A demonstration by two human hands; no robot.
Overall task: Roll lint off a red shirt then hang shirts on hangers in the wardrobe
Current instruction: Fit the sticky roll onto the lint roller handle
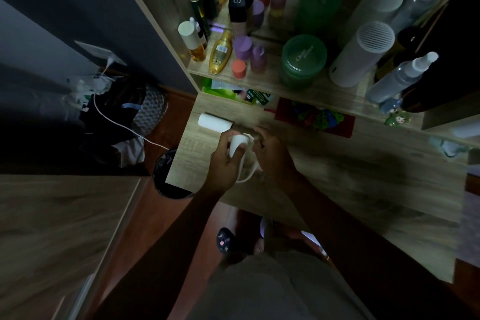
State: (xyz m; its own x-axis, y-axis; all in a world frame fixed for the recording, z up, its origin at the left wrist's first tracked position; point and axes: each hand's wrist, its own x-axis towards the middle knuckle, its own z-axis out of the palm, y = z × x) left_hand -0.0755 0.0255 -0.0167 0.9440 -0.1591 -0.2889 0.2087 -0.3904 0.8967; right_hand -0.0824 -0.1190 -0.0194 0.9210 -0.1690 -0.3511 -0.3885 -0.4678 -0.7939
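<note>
A white lint roller roll (215,122) lies on the wooden desk (337,163) near its left end. Just to its right my left hand (224,161) grips a white cylindrical piece (237,143) of the roller. A thin white loop (248,173) curves down between my hands. My right hand (272,154) is close beside it, with its fingertips curled onto the top edge of that white piece. The light is dim. No shirt or hanger shows in this view.
Behind the desk a shelf (259,80) holds several bottles, a green jar (302,60), a white cylinder (359,54) and a spray bottle (405,78). A red pouch (314,117) lies on the desk. A black bin (166,171) and a white cable (122,125) are at the left.
</note>
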